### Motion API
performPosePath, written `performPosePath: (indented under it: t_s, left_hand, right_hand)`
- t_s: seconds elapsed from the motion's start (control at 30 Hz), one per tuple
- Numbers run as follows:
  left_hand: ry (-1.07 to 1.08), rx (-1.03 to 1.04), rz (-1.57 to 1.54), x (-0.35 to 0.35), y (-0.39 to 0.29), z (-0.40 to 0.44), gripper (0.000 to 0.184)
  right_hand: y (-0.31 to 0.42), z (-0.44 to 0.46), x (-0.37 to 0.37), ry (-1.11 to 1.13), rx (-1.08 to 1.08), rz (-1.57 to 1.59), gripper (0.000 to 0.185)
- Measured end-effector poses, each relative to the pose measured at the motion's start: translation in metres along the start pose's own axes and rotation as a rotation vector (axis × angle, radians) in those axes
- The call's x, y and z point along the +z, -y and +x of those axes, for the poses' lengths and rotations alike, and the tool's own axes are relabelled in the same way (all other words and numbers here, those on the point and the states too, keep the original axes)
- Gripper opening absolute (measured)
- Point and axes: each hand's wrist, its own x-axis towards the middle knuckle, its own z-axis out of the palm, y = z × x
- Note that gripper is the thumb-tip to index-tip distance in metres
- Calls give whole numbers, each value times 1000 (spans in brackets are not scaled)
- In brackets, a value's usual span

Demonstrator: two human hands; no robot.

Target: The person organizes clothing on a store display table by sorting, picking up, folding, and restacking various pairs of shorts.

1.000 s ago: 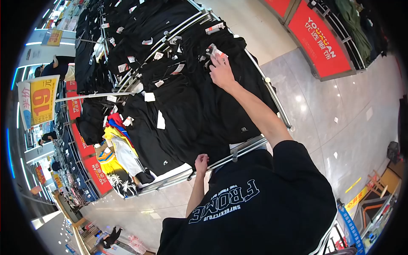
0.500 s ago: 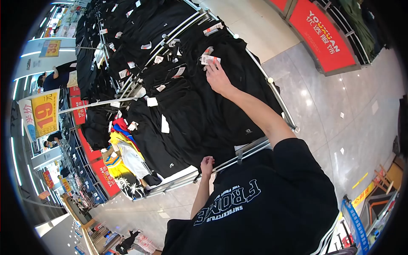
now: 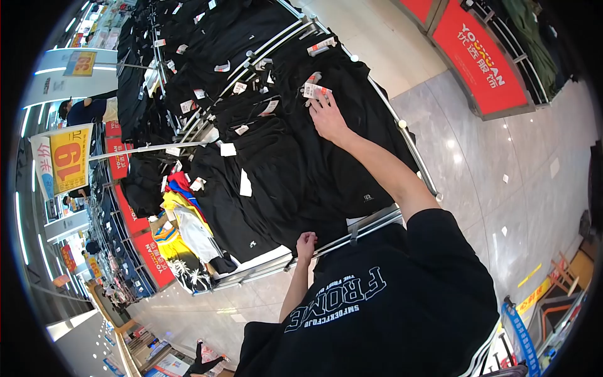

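My right hand (image 3: 329,119) reaches over a stack of folded black garments (image 3: 326,151), its fingertips pinching a white price tag (image 3: 316,92) near the far end of the stack. Lower down, my left hand (image 3: 306,244) rests with curled fingers at the near edge of the black clothes, beside the metal rail (image 3: 370,221). Whatever those fingers hold, if anything, is hidden. Small light logos mark some of the garments' near ends. More white tags (image 3: 227,149) lie across the neighbouring black stacks.
Colourful printed clothes (image 3: 188,235) lie at the rack's near left corner. A yellow price sign (image 3: 70,161) stands on a pole at left. Another rack with a red panel (image 3: 480,60) is across the tiled floor (image 3: 477,169). A person (image 3: 88,112) is at far left.
The view has shifted slightly, so the rack appears a little lower and further right. My right hand remains at the tag, moved only slightly; my left hand stays at the edge.
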Motion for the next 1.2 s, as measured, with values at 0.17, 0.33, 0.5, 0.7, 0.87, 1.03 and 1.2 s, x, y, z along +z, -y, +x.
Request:
performPosePath:
  t_s: [0.17,0.33,0.5,0.7,0.87,1.03,1.2]
  left_hand:
    - [-3,5,2,0,1,-1,25]
    - [-36,53,2,2,10,3,26]
    - [-48,55,37,2,12,4,28]
    - [-81,48,140,5,11,4,29]
    - [-294,323,663,10,-8,-13,16]
    - [-618,537,622,-4,-38,-15,32]
    - [-425,360,593,-22,-21,11,53]
  right_hand:
    - [-4,0,-9,-33,-19,25,36]
    - [-10,-11,-25,-194,15,216,34]
    - [-20,-25,-38,-171,60,311,36]
    - [7,-77,-46,-300,224,546,39]
    - [35,-135,-37,-221,349,618,40]
    - [53,-167,-39,-103,351,660,37]
    - [71,-193,-25,19,210,520,44]
